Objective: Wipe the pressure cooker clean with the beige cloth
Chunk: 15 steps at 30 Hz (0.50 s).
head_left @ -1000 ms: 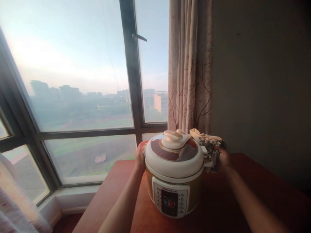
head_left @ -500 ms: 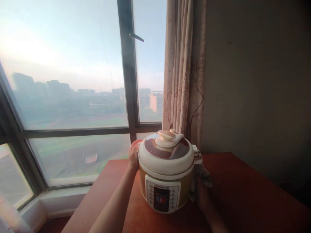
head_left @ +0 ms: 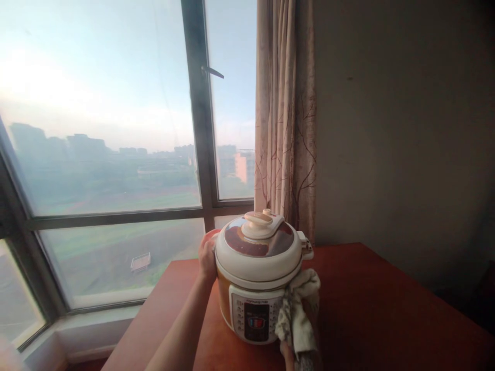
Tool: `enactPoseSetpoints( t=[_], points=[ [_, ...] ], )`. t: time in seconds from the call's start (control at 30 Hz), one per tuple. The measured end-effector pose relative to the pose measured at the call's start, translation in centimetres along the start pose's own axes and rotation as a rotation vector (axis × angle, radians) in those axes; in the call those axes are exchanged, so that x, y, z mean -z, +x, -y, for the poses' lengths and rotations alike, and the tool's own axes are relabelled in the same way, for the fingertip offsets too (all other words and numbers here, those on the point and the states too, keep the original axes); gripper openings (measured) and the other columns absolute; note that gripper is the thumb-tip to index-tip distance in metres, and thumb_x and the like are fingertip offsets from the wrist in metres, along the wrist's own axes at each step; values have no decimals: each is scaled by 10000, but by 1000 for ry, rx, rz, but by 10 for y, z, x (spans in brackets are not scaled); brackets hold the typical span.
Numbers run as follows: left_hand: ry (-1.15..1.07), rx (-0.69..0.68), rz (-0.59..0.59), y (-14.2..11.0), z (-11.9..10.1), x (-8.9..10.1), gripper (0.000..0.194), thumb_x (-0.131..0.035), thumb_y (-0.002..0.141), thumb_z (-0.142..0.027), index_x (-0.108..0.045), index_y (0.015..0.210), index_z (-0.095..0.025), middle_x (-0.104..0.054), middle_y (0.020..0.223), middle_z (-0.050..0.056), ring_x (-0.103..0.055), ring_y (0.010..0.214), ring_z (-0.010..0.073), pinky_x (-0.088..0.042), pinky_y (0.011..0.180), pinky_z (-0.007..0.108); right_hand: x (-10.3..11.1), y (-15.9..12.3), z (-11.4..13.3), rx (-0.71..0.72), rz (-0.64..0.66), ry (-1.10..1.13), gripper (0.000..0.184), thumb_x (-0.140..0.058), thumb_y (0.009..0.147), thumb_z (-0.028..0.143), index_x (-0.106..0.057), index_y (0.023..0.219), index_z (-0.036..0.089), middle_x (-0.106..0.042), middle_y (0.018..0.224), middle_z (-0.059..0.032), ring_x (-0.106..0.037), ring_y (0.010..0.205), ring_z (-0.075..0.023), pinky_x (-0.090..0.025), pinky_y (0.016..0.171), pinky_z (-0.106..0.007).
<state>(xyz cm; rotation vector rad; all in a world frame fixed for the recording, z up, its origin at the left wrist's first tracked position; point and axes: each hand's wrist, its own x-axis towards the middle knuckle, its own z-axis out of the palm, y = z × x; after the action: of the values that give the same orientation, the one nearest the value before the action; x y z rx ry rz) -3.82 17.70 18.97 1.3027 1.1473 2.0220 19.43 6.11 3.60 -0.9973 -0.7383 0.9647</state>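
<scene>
A white and gold electric pressure cooker (head_left: pixel 257 273) stands upright on the reddish-brown table (head_left: pixel 359 288), its lid on and its control panel facing me. My left hand (head_left: pixel 208 255) grips the cooker's left side near the lid rim, its fingertips partly hidden behind the body. Low at the cooker's front right, my right hand (head_left: pixel 288 355) holds a crumpled pale cloth (head_left: pixel 301 304) against the body beside the panel. Most of that hand is covered by the cloth, and the cloth hides the panel's right edge.
A large window (head_left: pixel 116 129) with a dark frame is at the left and behind the table. A beige curtain (head_left: pixel 284 113) with a branch pattern hangs just behind the cooker. The dark wall (head_left: pixel 386 154) is on the right.
My right hand has brought the cloth from the cooker's right side, under the side handle, round to the front beside the panel. My left hand stays on the left side. The view has shifted slightly.
</scene>
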Motion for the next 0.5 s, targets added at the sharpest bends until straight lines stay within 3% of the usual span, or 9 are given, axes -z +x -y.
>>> enactPoseSetpoints(
  t=[0.17,0.27,0.4,0.5],
  points=[
    [6,20,-45,-9,-5,6,301,-491,723,-312,-721,861,-175,-725,854,49,-630,839,243,-495,758,336,-20,-17,33,247,-52,-185,792,-793,674,459,-496,1401,360,-517,1459,-25,-292,1471,-336,-281,1219,-508],
    [17,27,-75,-17,-8,11,327,-481,728,-314,-712,912,-173,-720,894,44,-621,879,239,-481,783,329,-29,-4,58,432,-63,-319,661,-709,768,482,-532,1380,305,-497,1481,-41,-286,1471,-319,-202,1239,-503],
    [33,28,-129,-28,-10,15,338,-478,738,-311,-699,960,-182,-711,953,35,-609,939,236,-459,826,324,-33,30,78,557,-37,-414,585,-592,841,551,-595,1324,220,-550,1438,-83,-372,1422,-305,-192,1221,-526],
    [19,36,-191,-35,-9,14,349,-486,738,-309,-695,986,-178,-709,966,35,-600,870,216,-448,768,315,-27,43,68,467,-57,-355,623,-592,816,611,-643,1285,205,-636,1342,-103,-468,1359,-296,-288,1183,-481]
  ],
)
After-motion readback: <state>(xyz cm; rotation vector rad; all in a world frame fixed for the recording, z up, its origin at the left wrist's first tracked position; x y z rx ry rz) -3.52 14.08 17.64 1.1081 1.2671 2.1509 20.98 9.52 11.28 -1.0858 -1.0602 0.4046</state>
